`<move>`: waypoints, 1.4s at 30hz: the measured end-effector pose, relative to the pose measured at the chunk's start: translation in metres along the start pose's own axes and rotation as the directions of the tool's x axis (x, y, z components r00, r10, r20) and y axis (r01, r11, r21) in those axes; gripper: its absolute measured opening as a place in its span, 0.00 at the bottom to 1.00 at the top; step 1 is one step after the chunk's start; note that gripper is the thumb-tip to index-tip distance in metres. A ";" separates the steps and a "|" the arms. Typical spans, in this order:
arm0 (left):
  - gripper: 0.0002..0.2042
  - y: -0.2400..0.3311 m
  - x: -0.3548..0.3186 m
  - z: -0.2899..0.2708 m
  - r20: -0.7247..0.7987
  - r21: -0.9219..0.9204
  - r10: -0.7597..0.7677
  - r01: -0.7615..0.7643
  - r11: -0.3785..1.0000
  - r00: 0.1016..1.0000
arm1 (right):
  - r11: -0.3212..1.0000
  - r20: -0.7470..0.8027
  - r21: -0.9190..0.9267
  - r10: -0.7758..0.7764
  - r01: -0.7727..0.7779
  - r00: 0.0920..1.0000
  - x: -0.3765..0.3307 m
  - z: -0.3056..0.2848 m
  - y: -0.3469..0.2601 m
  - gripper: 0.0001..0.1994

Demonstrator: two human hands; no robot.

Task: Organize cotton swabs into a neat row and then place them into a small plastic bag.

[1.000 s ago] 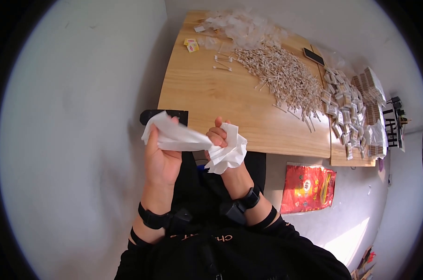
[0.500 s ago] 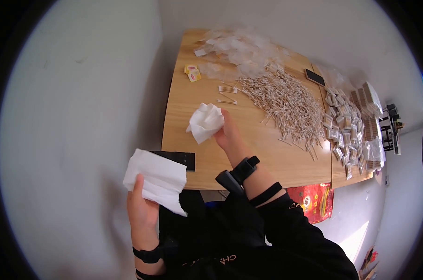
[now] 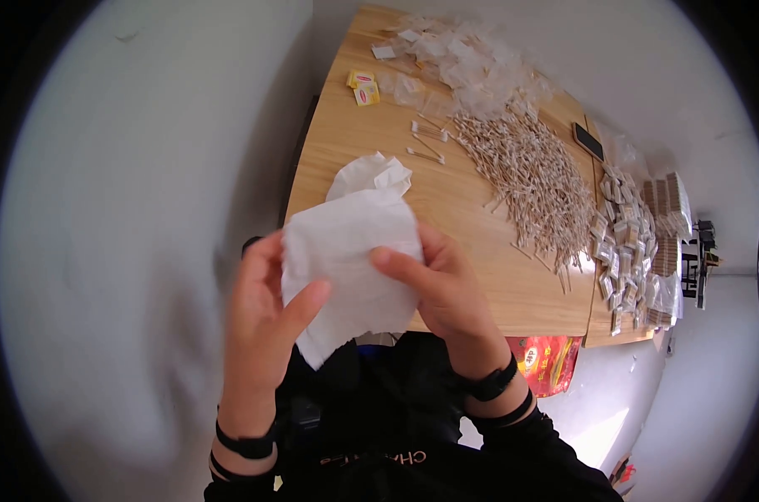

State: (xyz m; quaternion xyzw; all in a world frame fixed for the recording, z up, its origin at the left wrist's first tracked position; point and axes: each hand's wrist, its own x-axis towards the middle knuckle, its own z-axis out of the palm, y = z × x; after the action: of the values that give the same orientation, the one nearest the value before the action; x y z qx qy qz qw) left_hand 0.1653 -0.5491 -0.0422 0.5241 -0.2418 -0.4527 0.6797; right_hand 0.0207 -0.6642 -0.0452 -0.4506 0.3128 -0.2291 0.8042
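Observation:
A flat sheet of white tissue (image 3: 350,238) is held up between both hands, over the near left edge of the wooden table. My left hand (image 3: 271,309) grips its left side, thumb on the front face and fingers behind. On the right side my right hand (image 3: 442,284) pinches it the same way, thumb across the front. Just beyond the sheet a crumpled white tissue (image 3: 367,174) lies on the table, its near part hidden by the sheet. A few loose cotton swabs (image 3: 427,155) are farther off, beside a large heap of cotton swabs (image 3: 530,184).
Clear plastic bags (image 3: 471,63) are piled at the table's far end, near small yellow cards (image 3: 364,88). A phone (image 3: 588,141) lies by the seam at right. Bagged swab packs (image 3: 622,243) and stacked packs (image 3: 668,209) fill the right side. A red bag (image 3: 551,366) sits below the table edge.
My right hand has let go of the crumpled tissue, which now lies on the table. It has come back to grip the sheet that my left hand has raised and moved right.

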 end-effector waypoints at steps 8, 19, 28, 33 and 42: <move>0.05 0.111 -0.091 0.063 0.264 -0.303 0.214 -0.130 0.944 0.941 | 0.978 -0.087 0.204 -0.019 0.036 0.996 -0.017 -0.012 -0.008 0.19; 0.04 0.066 -0.061 0.038 0.860 -0.482 0.471 0.012 0.876 0.199 | 0.945 -0.090 0.326 0.003 0.026 0.996 -0.026 -0.004 -0.015 0.21; 0.35 0.035 -0.014 0.017 -0.173 0.029 0.158 -0.156 0.987 0.972 | 0.989 0.021 0.100 -0.107 0.104 0.994 -0.050 0.034 -0.049 0.19; 0.13 0.041 -0.074 -0.004 0.143 -0.365 0.109 -0.050 0.930 0.984 | 0.828 -0.130 -0.006 -0.556 0.560 0.821 -0.092 0.033 -0.056 0.14; 0.09 0.080 -0.097 0.112 -0.112 -0.287 0.516 -0.525 0.801 0.849 | 0.401 0.251 0.102 -0.896 0.910 0.367 -0.103 0.070 -0.037 0.20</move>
State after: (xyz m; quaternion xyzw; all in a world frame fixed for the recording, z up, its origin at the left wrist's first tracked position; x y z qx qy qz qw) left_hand 0.0589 -0.5169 0.0834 0.3321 -0.2933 -0.2732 0.8538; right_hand -0.0052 -0.5744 0.0455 -0.5954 -0.0895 -0.5599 0.5692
